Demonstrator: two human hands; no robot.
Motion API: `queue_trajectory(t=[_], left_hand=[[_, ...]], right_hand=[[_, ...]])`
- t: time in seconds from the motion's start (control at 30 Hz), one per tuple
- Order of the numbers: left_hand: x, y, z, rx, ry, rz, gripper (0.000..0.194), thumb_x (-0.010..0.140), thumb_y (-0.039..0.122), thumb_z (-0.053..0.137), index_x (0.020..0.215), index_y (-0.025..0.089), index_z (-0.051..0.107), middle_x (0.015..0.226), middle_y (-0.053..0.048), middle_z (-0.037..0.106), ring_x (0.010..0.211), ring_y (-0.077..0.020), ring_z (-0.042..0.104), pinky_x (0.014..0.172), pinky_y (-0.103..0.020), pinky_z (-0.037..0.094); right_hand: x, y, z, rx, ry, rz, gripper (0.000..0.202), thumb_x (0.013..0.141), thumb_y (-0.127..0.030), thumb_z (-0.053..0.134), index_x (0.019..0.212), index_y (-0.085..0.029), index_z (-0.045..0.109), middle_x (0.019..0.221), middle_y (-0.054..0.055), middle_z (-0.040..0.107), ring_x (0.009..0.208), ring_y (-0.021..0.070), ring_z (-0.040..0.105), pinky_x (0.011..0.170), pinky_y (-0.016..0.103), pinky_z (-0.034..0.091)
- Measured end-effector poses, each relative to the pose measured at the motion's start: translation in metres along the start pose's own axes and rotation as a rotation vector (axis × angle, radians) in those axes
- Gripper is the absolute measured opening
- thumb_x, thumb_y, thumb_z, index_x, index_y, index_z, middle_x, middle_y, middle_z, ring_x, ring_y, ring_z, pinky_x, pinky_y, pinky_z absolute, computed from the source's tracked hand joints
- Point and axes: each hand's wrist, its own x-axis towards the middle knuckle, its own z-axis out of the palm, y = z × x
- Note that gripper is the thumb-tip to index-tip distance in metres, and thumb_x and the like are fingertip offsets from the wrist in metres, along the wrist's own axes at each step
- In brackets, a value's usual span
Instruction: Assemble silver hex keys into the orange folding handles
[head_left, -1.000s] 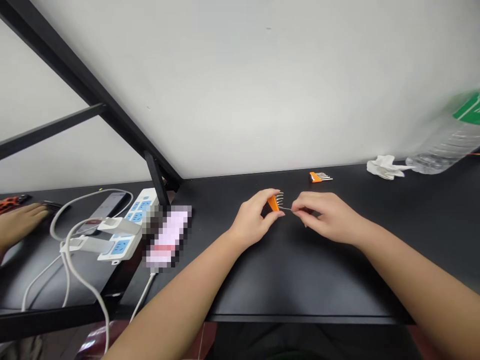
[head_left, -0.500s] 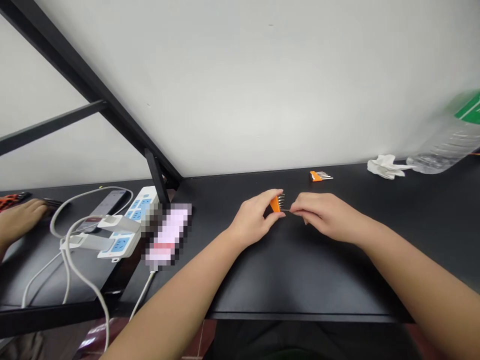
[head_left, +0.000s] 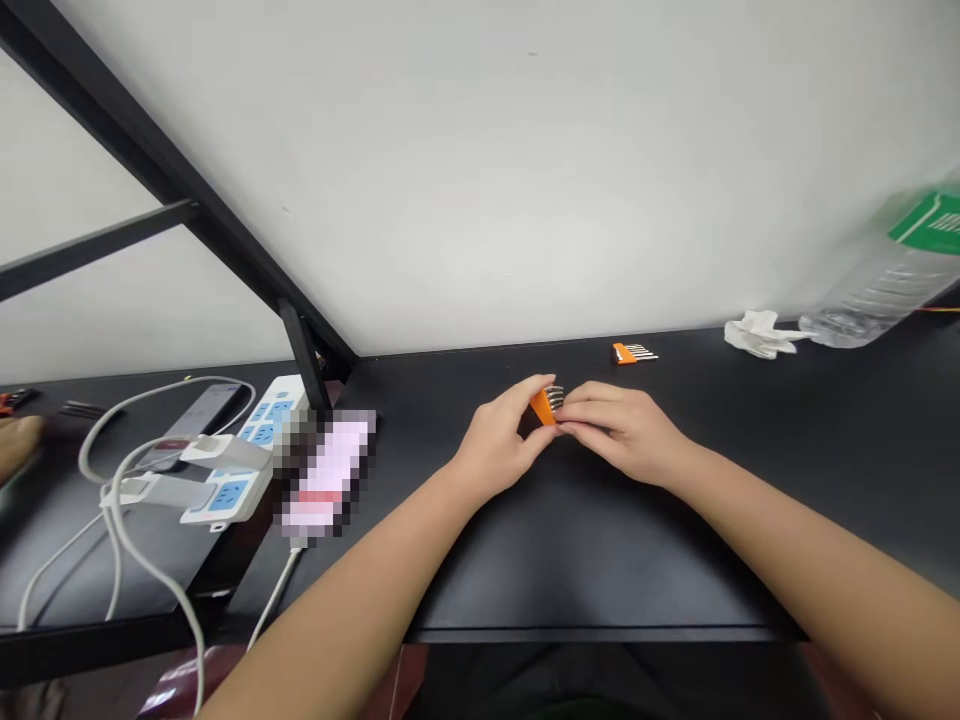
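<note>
My left hand (head_left: pixel 501 440) is closed on a small orange hex key holder (head_left: pixel 543 407), with thumb and fingers at its two ends. A row of shiny metal hex keys (head_left: pixel 555 396) sticks out of its right side. My right hand (head_left: pixel 619 428) is up against the holder's near right corner, its fingertips pinched together beside my left thumb. The thin key between those fingertips is mostly hidden now. Farther back on the black table (head_left: pixel 675 560) lies a second orange holder (head_left: pixel 622 354), its metal keys pointing right.
A crumpled tissue (head_left: pixel 761 334) and a clear bottle (head_left: pixel 862 305) stand by the wall. To the left are a blurred-out phone (head_left: pixel 330 470), a white power strip (head_left: pixel 247 465) with cables, and a black frame (head_left: pixel 304 350). Another person's hand (head_left: pixel 19 445) shows at far left.
My right hand has moved left, up to the holder, and the thin key seen between the hands is now covered. The other person's hand has shifted left.
</note>
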Motion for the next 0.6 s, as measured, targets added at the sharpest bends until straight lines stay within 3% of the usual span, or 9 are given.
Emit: queue_trajectory(t=[0.07, 0.17, 0.27, 0.33, 0.43, 0.5, 0.6], left_hand=[[0.002, -0.002, -0.001, -0.076, 0.051, -0.062, 0.055, 0.091, 0.030, 0.075, 0.141, 0.025, 0.052, 0.134, -0.009, 0.068, 0.118, -0.0223, 0.070, 0.103, -0.038, 0.059], [0.004, -0.004, -0.001, -0.198, 0.127, -0.141, 0.055, 0.088, 0.025, 0.077, 0.137, 0.024, 0.053, 0.129, -0.010, 0.070, 0.116, -0.0220, 0.071, 0.101, -0.037, 0.060], [0.006, -0.005, 0.000, -0.243, 0.144, -0.176, 0.056, 0.085, 0.022, 0.078, 0.136, 0.023, 0.054, 0.128, -0.010, 0.071, 0.116, -0.0225, 0.071, 0.101, -0.039, 0.061], [0.006, -0.007, 0.001, -0.228, 0.122, -0.175, 0.057, 0.085, 0.024, 0.079, 0.136, 0.023, 0.054, 0.128, -0.010, 0.071, 0.116, -0.0227, 0.071, 0.103, -0.040, 0.059], [0.006, -0.012, 0.000, -0.117, 0.069, -0.152, 0.056, 0.088, 0.028, 0.076, 0.139, 0.024, 0.053, 0.133, -0.009, 0.068, 0.119, -0.0229, 0.069, 0.107, -0.042, 0.056], [0.006, -0.015, -0.003, 0.014, 0.006, -0.144, 0.052, 0.092, 0.029, 0.072, 0.140, 0.025, 0.053, 0.137, -0.009, 0.066, 0.121, -0.0235, 0.067, 0.107, -0.042, 0.055], [0.007, -0.020, -0.006, 0.203, -0.136, -0.122, 0.051, 0.093, 0.026, 0.068, 0.141, 0.025, 0.053, 0.136, -0.008, 0.066, 0.119, -0.0252, 0.067, 0.103, -0.043, 0.056]], right_hand=[[-0.002, 0.003, 0.002, -0.008, -0.044, 0.000, 0.031, 0.104, -0.026, 0.052, 0.129, -0.026, 0.069, 0.115, 0.008, 0.071, 0.098, 0.0183, 0.068, 0.085, 0.032, 0.055], [-0.006, 0.005, 0.003, -0.090, -0.196, 0.072, 0.049, 0.104, -0.028, 0.052, 0.152, -0.027, 0.052, 0.103, 0.006, 0.072, 0.086, 0.0181, 0.068, 0.077, 0.032, 0.055], [-0.007, 0.004, 0.002, -0.125, -0.278, 0.123, 0.055, 0.103, -0.028, 0.051, 0.158, -0.026, 0.044, 0.101, 0.005, 0.074, 0.081, 0.0180, 0.067, 0.075, 0.031, 0.053], [-0.005, 0.005, 0.000, -0.144, -0.266, 0.118, 0.047, 0.104, -0.027, 0.050, 0.150, -0.025, 0.055, 0.101, 0.006, 0.075, 0.082, 0.0180, 0.068, 0.076, 0.031, 0.052], [-0.003, 0.012, -0.008, -0.207, -0.222, 0.118, 0.031, 0.104, -0.030, 0.050, 0.121, -0.022, 0.075, 0.092, 0.006, 0.074, 0.081, 0.0183, 0.067, 0.077, 0.032, 0.050], [-0.002, 0.023, -0.016, -0.262, -0.133, 0.168, 0.029, 0.102, -0.031, 0.051, 0.107, -0.020, 0.077, 0.093, 0.007, 0.073, 0.083, 0.0191, 0.067, 0.079, 0.033, 0.051], [-0.004, 0.049, -0.029, -0.374, 0.055, 0.338, 0.028, 0.099, -0.031, 0.052, 0.109, -0.019, 0.076, 0.108, 0.010, 0.072, 0.095, 0.0231, 0.068, 0.089, 0.038, 0.053]])
